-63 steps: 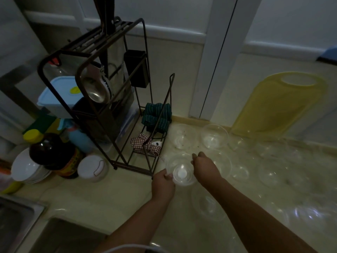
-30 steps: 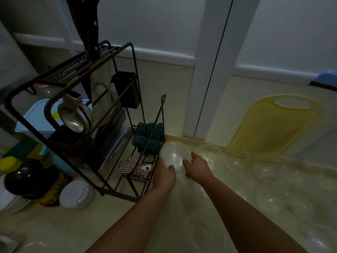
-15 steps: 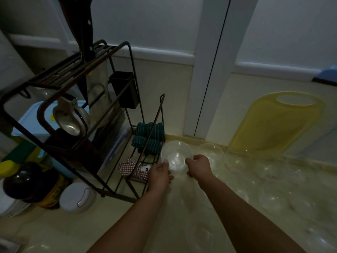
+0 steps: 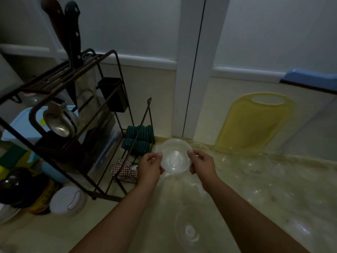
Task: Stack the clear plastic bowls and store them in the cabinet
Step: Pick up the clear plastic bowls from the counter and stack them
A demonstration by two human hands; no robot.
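1. You hold one clear plastic bowl (image 4: 174, 155) between both hands, lifted off the counter and tilted so its inside faces you. It sits just right of the foot of the black wire rack (image 4: 76, 114); take that rack as the reference throughout.

2. Left hand (image 4: 149, 168): fingers curled round the bowl's left rim, thumb on the near edge. Right hand (image 4: 202, 165): thumb and fingers pinching the right rim. Whether this is a single bowl or a few already nested, I cannot tell; the plastic is too clear and the light too dim.

3. Second bowl (image 4: 200, 147) stands on the counter just behind the held one, further right of the rack, near the yellow cutting board (image 4: 253, 125) leaning on the wall.

4. More loose bowls lie spread over the counter (image 4: 228, 179) well right of the rack, and one bowl (image 4: 189, 232) sits near you, below and right of the rack foot. Their count is not readable.

5. Judgement on progress: early. Stacking has barely begun or is only a few bowls in; most bowls are still separate on the counter.

6. Left to do: gather and nest the remaining bowls, then carry the stack to the cabinet. Nothing stored yet, as far as this view shows.
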